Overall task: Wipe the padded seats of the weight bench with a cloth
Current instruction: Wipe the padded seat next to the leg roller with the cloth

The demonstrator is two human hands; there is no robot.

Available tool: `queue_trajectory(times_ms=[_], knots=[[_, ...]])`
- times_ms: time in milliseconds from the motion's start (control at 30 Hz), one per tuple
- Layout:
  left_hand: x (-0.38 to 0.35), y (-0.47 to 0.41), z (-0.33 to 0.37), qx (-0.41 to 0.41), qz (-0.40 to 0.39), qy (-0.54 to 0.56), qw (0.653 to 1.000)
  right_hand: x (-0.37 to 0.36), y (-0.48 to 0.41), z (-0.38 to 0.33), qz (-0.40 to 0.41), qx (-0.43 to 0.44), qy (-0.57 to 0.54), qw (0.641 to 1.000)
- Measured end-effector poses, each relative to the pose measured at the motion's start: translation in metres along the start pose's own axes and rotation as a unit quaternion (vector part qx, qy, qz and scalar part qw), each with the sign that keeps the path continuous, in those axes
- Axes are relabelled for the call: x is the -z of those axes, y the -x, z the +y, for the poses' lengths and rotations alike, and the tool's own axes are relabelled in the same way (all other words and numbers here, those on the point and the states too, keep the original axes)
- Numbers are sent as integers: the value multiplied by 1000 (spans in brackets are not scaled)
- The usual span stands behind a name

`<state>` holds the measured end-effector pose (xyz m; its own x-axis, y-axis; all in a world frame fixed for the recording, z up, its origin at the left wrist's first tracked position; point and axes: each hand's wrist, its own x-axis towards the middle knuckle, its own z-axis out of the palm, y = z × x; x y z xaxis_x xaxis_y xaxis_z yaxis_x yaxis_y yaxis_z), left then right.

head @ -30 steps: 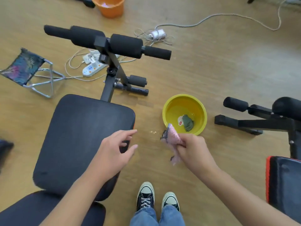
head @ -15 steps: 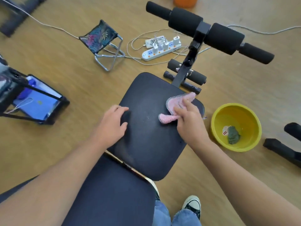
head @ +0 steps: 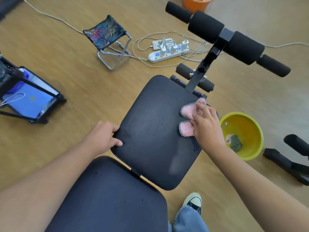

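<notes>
The weight bench has a black padded seat (head: 155,131) in the middle of the view and a second black pad (head: 107,198) nearer to me at the bottom. My right hand (head: 205,126) presses a pink cloth (head: 188,118) onto the seat's right edge, near the far corner. My left hand (head: 102,138) rests on the seat's left edge, fingers curled over the rim and thumb on top. Small dark specks dot the seat's surface.
Foam leg rollers on a black post (head: 222,39) rise beyond the seat. A yellow basin (head: 247,124) holding a dark rag sits on the floor to the right. A power strip (head: 167,52), a folding stool (head: 108,36), a tablet (head: 30,101) and another bench's frame (head: 287,161) lie around.
My right hand carried the pink cloth from beside the yellow basin onto the seat, then slid it toward the right edge. My left hand moved to grip the seat's left rim.
</notes>
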<state>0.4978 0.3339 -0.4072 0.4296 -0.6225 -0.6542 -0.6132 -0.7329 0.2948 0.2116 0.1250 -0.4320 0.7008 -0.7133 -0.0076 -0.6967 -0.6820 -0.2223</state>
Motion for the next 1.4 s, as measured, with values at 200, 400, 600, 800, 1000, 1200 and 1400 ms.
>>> queue_trajectory(times_ms=[200, 400, 600, 800, 1000, 1200, 1400], knots=[[-7, -10, -6, 8, 10, -15, 1000, -3, 39, 2, 4, 46, -49, 998], [-8, -10, -1, 35, 1, -34, 999, 8, 77, 15, -125, 302, -65, 943], [-10, -12, 1, 31, 6, -51, 998, 6, 10, 30, 84, -57, -76, 992], [-11, -15, -4, 22, 7, -63, 998, -16, 102, -47, -117, 363, -113, 918], [-12, -11, 0, 2, 16, -62, 998, 17, -20, 43, 55, -26, -170, 984], [-12, -10, 7, 20, 12, -54, 998, -12, 93, -69, -91, 263, -157, 948], [-14, -8, 3, 6, 19, -60, 998, 8, -35, 19, 23, 6, -89, 996]])
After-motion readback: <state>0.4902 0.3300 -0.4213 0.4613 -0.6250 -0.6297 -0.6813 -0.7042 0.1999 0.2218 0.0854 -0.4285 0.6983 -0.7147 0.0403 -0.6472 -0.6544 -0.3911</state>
